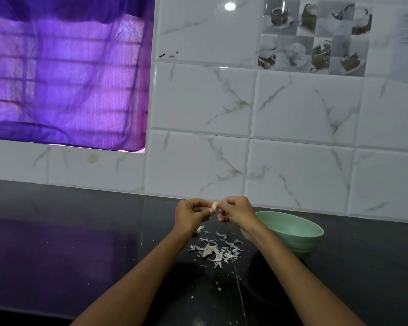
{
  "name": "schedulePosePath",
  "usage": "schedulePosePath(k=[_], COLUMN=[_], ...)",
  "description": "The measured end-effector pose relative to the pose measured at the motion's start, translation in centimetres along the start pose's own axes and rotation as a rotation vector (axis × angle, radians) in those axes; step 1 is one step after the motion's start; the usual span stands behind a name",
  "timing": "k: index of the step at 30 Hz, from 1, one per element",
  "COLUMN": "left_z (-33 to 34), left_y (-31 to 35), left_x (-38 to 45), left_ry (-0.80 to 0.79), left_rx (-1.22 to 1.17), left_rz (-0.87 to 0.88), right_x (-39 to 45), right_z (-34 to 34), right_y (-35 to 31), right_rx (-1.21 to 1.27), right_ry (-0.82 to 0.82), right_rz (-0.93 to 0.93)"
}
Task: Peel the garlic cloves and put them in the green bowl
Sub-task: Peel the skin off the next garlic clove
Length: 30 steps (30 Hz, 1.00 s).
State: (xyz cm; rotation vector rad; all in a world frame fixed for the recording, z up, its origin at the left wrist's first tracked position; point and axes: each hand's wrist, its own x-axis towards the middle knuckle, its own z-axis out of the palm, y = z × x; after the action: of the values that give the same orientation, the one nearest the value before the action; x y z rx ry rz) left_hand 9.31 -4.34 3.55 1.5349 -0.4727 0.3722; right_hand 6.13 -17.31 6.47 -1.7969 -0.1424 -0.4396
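Observation:
A pale garlic clove (pixel 214 204) is held up above the dark counter, between both hands. My left hand (pixel 191 214) pinches it from the left with curled fingers. My right hand (pixel 236 210) pinches its right end, fingers curled too. The green bowl (pixel 299 231) stands on the counter just right of my right wrist; its inside is mostly hidden from this angle. A heap of white garlic skins (pixel 216 249) lies on the counter below the hands.
The black counter (pixel 80 231) runs left and right along a white marble-tiled wall (pixel 292 114). A window with a purple curtain (pixel 66 71) is at the upper left. Small skin flakes are scattered toward the front edge.

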Motion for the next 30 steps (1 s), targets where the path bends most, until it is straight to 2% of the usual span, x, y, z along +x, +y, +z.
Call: schedulePosePath(k=[5,8,13,17,22,27,30], left_z=[0.2,0.0,-0.3,-0.3,-0.1,0.1,0.2], left_y=[-0.1,0.0,-0.1,-0.2,0.1,0.2,0.3], left_x=[0.0,0.2,0.4,0.4,0.3,0.0,-0.2], left_ry=[-0.011,0.037,0.094,0.102,0.062,0.007,-0.031], left_rx=[-0.088,-0.155,-0.181,-0.14,-0.101,-0.073,-0.035], left_rz=[-0.053,-0.073,-0.112,-0.112,-0.103,-0.07,-0.038], right_x=[0.2,0.3,0.7,0.4,-0.4,-0.5,-0.6], right_z=[0.3,0.1,-1.1,-0.6,-0.9,-0.5,-0.5], right_y=[0.1,0.0,0.1,0.4,-0.5,-0.4,-0.1], right_rx=[0.173,0.165,0.06,-0.109,-0.271,-0.336,-0.379], right_ry=[-0.027,-0.007,0.101,0.061,0.169,0.023,0.02], right_rz=[0.173,0.237,0.087,0.001,-0.149,-0.135,-0.186])
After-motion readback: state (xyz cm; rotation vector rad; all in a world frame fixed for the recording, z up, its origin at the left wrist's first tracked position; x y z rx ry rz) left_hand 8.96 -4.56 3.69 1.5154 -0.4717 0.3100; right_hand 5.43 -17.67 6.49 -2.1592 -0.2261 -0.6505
